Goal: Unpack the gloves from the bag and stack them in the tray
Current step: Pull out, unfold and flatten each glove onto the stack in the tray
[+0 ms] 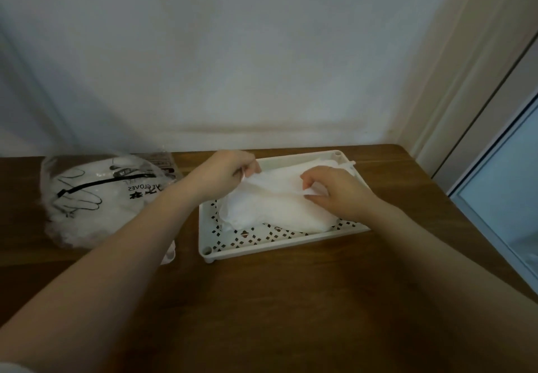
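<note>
Head view looks down on a brown table [291,299] set against a pale wall [233,52], with a window frame [495,183] at the right. On the left of the table lies the bag [96,197], clear plastic with black print, still bulging with white contents. Just right of it, near the far edge, sits the tray [276,244], white with a perforated floor. Inside the tray lies a pile of gloves [276,209], thin, white and translucent, covering most of the floor and leaving the near strip bare.

Both hands work over that pile. The left hand [224,174] has its fingers curled, pinching an upper edge of the top glove at the far left of the pile. The right hand [340,195] pinches the same sheet along its right edge, fingertips closed on the film.

These gloves look almost weightless, limp and somewhat slippery, likely to cling together and to crumple or slide if pushed. Holding them by the edges, as now, with a light pinch at two separated points, seems the best way to spread each one flat on the stack. A fair share appears to remain in the bag.
</note>
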Action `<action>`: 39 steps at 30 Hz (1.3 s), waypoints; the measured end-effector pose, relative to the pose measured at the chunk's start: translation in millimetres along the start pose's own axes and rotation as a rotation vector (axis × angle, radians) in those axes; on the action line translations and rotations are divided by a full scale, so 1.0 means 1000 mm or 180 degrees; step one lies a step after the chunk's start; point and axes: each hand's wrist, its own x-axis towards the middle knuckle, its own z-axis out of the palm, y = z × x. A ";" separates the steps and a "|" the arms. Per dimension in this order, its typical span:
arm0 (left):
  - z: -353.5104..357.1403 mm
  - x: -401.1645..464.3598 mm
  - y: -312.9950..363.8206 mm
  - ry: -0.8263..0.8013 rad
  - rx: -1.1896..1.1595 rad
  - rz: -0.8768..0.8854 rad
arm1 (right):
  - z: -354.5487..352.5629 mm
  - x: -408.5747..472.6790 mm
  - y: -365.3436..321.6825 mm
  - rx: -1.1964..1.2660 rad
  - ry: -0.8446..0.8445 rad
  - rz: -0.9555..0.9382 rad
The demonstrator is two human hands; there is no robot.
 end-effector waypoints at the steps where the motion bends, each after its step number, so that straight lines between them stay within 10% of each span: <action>1: 0.001 -0.003 -0.001 -0.0051 0.0184 0.0033 | 0.003 -0.002 -0.004 0.0025 -0.0046 0.0077; 8: 0.008 -0.019 -0.019 -0.0070 0.0716 0.0361 | 0.013 -0.007 -0.006 -0.0397 -0.1129 0.0612; 15: 0.018 -0.031 -0.004 -0.0943 0.1024 -0.0391 | 0.037 -0.002 -0.004 -0.0267 -0.0419 0.1020; 19: 0.010 -0.052 0.003 -0.0020 0.0758 -0.0276 | 0.037 -0.005 -0.018 -0.0563 -0.0076 0.1189; 24: -0.006 -0.102 0.007 0.0169 0.1059 -0.0297 | 0.038 -0.009 -0.054 -0.0624 0.1041 0.0463; 32: -0.013 -0.136 -0.019 -0.1271 0.1156 -0.1180 | 0.063 0.008 -0.110 -0.0081 0.0701 -0.0478; 39: -0.025 -0.134 -0.012 -0.0815 0.1429 -0.1076 | 0.069 0.003 -0.124 0.0384 0.0569 -0.0640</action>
